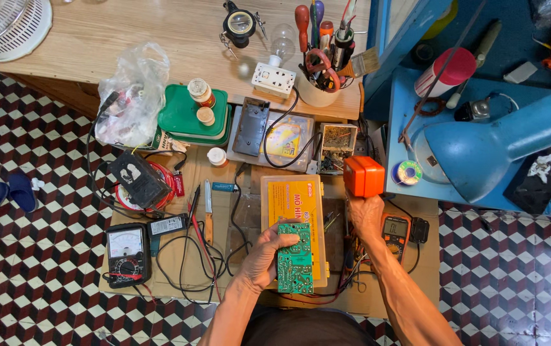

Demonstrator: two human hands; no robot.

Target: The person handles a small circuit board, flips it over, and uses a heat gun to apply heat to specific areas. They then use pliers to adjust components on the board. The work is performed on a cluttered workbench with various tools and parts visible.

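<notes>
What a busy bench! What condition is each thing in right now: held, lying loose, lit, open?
Green circuit board: held upright in left hand.
Orange tool: gripped by right hand.
Blue desk lamp: bent down; lit or not, unclear.
Analog meter: lying flat, leads attached.
Light bulb: unlit.

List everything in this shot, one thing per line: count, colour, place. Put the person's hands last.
circuit board: one, green, held over the yellow box
orange block: one, orange, gripped above the right hand
yellow box: one, yellow, centre of the cardboard mat
analog meter: one, black, lower left
digital multimeter: one, orange and black, beside the right wrist
desk lamp: one, blue, right
tool cup: one, cream, full of screwdrivers, bench edge
plastic bag: one, clear, upper left
left hand: holds the circuit board
right hand: holds the orange block
</notes>
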